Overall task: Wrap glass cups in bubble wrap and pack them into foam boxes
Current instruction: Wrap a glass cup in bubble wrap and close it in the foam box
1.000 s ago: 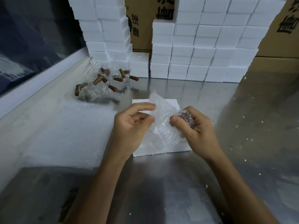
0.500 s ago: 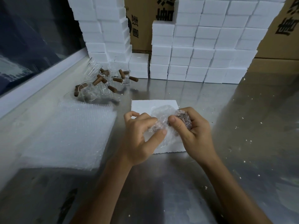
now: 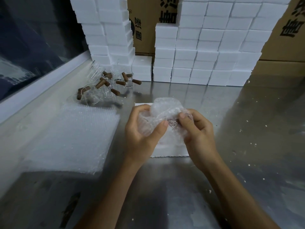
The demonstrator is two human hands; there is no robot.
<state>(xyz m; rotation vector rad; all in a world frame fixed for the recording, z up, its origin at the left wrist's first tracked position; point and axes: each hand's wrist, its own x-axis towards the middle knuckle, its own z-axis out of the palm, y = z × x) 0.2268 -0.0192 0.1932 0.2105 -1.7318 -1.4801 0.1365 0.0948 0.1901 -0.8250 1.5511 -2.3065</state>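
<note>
I see left hand (image 3: pixel 142 129) and right hand (image 3: pixel 198 133) gripping a bubble-wrapped bundle (image 3: pixel 163 113) above a foam box (image 3: pixel 168 149) on the steel table (image 3: pixel 165 187).

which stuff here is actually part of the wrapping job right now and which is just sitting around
In use: left hand and right hand gripping the bubble-wrapped cup, over the foam box.

Lying about: bubble wrap sheets, unwrapped glass cups, stacked foam boxes, cardboard cartons, steel table.

The left hand (image 3: pixel 142 129) and right hand (image 3: pixel 198 134) are bare, with short nails; both forearms are uncovered, no sleeves showing.
</note>
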